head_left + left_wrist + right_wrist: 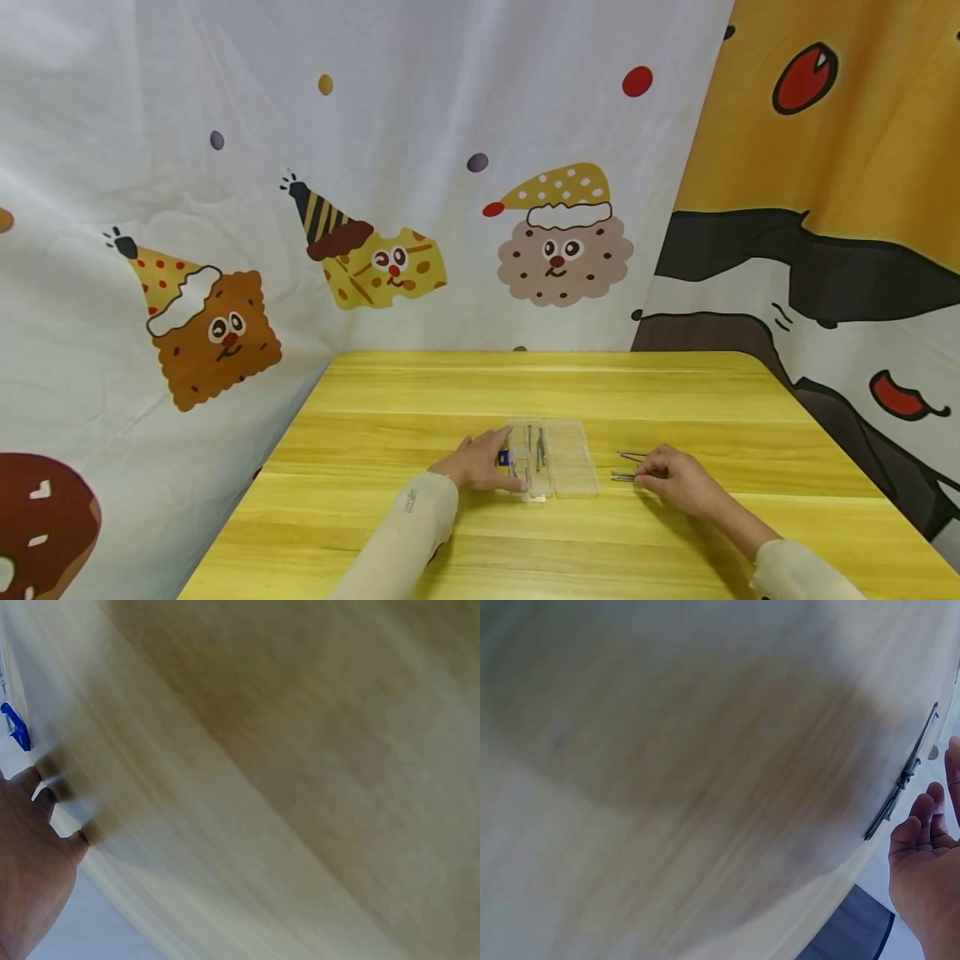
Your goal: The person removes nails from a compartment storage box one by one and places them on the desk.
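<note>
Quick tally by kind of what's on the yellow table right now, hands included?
Clear plastic case, lying open: 1
Small blue item beside the case: 1
Thin metal tools on the table by the right hand: at least 2
Thin metal tools inside the case: some, too small to count
Hands: 2, left hand touching the case, right hand at the loose tools
Total: at least 6

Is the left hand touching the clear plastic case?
Touching: in the head view the left hand lies against the clear plastic case, fingertips on its left edge.
</note>
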`<action>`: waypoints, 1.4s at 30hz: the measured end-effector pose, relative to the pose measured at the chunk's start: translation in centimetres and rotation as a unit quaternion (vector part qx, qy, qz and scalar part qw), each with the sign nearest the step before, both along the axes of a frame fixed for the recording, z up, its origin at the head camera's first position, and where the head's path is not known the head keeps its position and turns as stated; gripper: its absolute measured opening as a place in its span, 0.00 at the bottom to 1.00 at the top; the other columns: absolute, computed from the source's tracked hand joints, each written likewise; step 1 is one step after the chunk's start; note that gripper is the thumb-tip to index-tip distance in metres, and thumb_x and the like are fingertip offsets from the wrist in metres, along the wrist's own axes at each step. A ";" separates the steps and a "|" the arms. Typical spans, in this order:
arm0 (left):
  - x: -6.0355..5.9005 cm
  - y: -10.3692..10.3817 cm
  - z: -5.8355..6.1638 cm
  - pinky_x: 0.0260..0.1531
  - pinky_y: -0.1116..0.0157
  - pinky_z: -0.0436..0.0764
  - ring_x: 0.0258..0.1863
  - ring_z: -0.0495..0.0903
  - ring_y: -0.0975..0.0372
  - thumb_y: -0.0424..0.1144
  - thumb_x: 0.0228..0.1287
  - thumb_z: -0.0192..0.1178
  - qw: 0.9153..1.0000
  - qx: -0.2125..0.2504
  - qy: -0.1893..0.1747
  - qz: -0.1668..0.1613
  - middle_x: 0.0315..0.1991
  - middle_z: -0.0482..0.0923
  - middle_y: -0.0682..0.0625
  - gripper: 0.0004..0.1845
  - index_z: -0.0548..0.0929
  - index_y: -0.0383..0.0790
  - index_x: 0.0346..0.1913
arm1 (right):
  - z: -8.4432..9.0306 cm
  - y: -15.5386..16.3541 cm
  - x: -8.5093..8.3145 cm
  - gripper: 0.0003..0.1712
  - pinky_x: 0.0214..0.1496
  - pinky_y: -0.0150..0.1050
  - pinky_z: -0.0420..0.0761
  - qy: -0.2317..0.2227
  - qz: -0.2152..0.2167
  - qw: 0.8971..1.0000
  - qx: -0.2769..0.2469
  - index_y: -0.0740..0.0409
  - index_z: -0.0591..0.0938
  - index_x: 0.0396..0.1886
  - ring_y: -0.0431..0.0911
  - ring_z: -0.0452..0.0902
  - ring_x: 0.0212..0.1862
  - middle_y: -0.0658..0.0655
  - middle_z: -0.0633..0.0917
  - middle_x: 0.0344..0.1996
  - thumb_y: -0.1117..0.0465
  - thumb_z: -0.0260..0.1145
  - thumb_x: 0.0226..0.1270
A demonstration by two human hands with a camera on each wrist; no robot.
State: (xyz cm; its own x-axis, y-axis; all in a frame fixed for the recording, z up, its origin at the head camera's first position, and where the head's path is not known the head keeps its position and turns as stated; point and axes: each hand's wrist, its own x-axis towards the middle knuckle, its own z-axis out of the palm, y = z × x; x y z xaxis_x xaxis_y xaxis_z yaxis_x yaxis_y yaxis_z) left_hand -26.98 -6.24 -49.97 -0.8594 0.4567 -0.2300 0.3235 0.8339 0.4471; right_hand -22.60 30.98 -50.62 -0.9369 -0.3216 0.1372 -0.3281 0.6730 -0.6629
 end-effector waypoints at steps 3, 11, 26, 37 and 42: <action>-0.1 0.0 -0.2 0.75 0.51 0.43 0.77 0.50 0.54 0.73 0.51 0.64 1.000 -0.002 0.002 0.001 0.78 0.51 0.47 0.60 0.46 0.52 0.81 | 0.2 -0.2 0.0 0.02 0.31 0.33 0.73 0.007 -0.004 1.000 0.001 0.50 0.86 0.33 0.39 0.69 0.34 0.50 0.79 0.37 0.59 0.71 0.65; -0.2 0.1 -0.3 0.75 0.51 0.43 0.77 0.51 0.55 0.73 0.51 0.64 1.000 -0.004 0.004 0.002 0.78 0.51 0.47 0.61 0.46 0.52 0.81 | 1.0 -1.1 -0.1 0.10 0.28 0.34 0.70 -0.003 -0.017 1.000 -0.010 0.56 0.86 0.43 0.42 0.67 0.32 0.50 0.78 0.35 0.55 0.68 0.69; -0.2 0.0 -0.3 0.75 0.51 0.42 0.77 0.50 0.55 0.74 0.51 0.64 1.000 -0.006 0.003 0.000 0.78 0.51 0.48 0.61 0.46 0.53 0.81 | 3.0 -4.4 -1.2 0.15 0.29 0.37 0.76 0.016 -0.058 0.997 -0.050 0.57 0.86 0.48 0.47 0.72 0.40 0.54 0.81 0.44 0.52 0.66 0.72; -0.4 0.0 -0.5 0.75 0.50 0.42 0.77 0.50 0.54 0.73 0.51 0.64 1.000 0.000 -0.002 0.001 0.78 0.51 0.49 0.61 0.46 0.53 0.81 | 3.2 -7.7 -2.2 0.14 0.31 0.36 0.78 0.044 -0.101 0.990 -0.089 0.57 0.86 0.48 0.48 0.75 0.42 0.55 0.81 0.44 0.54 0.66 0.71; -0.3 0.0 -0.3 0.75 0.50 0.43 0.77 0.50 0.55 0.73 0.51 0.64 1.000 0.000 -0.003 0.001 0.79 0.50 0.49 0.61 0.46 0.52 0.81 | 3.2 -9.3 -2.5 0.12 0.34 0.38 0.79 0.037 -0.119 0.987 -0.101 0.58 0.86 0.48 0.49 0.76 0.43 0.56 0.81 0.45 0.57 0.66 0.71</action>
State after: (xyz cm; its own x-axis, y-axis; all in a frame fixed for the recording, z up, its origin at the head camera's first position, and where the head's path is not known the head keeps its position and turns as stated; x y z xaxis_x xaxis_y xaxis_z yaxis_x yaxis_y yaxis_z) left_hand -27.27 -6.23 -50.29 -0.8593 0.4545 -0.2348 0.3187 0.8346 0.4493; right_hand -25.11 21.70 -47.46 -0.9678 -0.0526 0.2462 -0.2286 0.5933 -0.7719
